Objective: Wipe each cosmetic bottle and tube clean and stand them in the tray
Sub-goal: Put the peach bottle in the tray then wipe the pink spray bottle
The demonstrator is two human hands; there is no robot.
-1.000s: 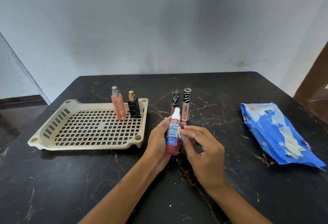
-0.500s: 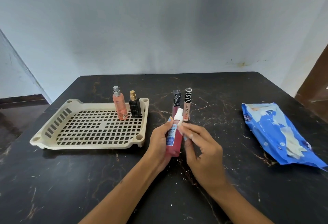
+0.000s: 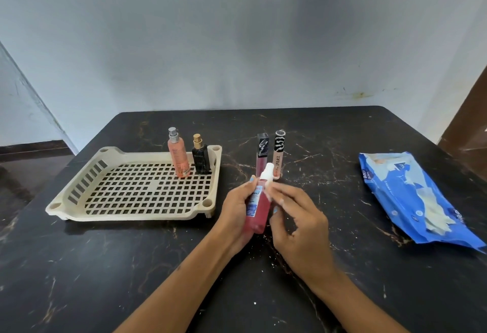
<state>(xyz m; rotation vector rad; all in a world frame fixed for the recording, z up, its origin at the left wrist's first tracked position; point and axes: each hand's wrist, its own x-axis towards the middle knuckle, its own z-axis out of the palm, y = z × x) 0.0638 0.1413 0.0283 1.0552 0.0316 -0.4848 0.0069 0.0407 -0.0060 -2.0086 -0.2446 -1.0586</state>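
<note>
My left hand (image 3: 235, 211) grips a red spray bottle (image 3: 257, 215) with a white cap, held slightly tilted just above the table. My right hand (image 3: 297, 223) pinches a small white wipe piece (image 3: 268, 191) against the bottle's neck, below the cap. A cream slotted tray (image 3: 131, 217) lies to the left. In its far right corner stand a peach spray bottle (image 3: 179, 160) and a black perfume bottle (image 3: 200, 161). Two lip gloss tubes, one dark pink (image 3: 261, 154) and one nude (image 3: 278, 154), stand on the table behind my hands.
A blue pack of wet wipes (image 3: 411, 195) lies at the right on the black marble table (image 3: 105, 266), its flap open. A wall runs behind the table's far edge. White crumbs speckle the surface near my hands.
The right fingers with the wipe piece have slid up the bottle from its label to the neck. The bottle has tipped a little to the right.
</note>
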